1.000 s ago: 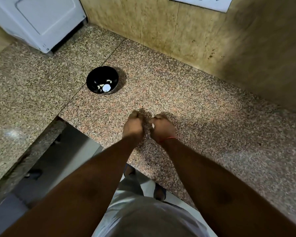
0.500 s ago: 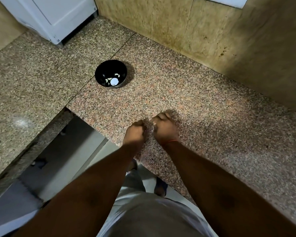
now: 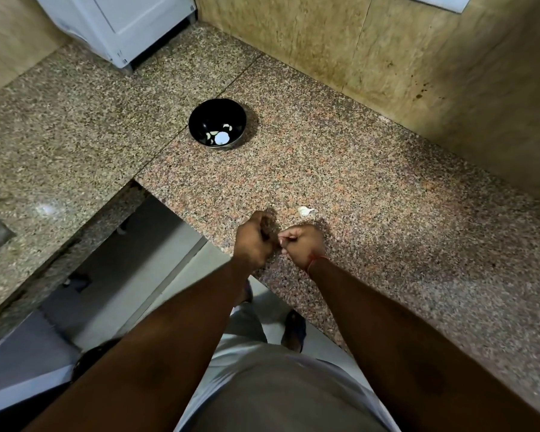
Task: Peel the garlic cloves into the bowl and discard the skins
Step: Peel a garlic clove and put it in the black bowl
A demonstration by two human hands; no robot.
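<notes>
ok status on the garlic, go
Left hand and right hand curled together, contents hidden. One clove loose on counter. Bowl holds peeled cloves. Path clear.

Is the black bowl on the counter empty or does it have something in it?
Not empty. The black bowl stands upright on the granite counter, with a few pale pieces, likely peeled garlic cloves, lying at its bottom.

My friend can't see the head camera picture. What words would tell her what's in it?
Two hands, left hand and right hand, curl together over a speckled counter. A garlic clove lies just beyond them, and a black bowl farther back holds pale pieces.
</notes>
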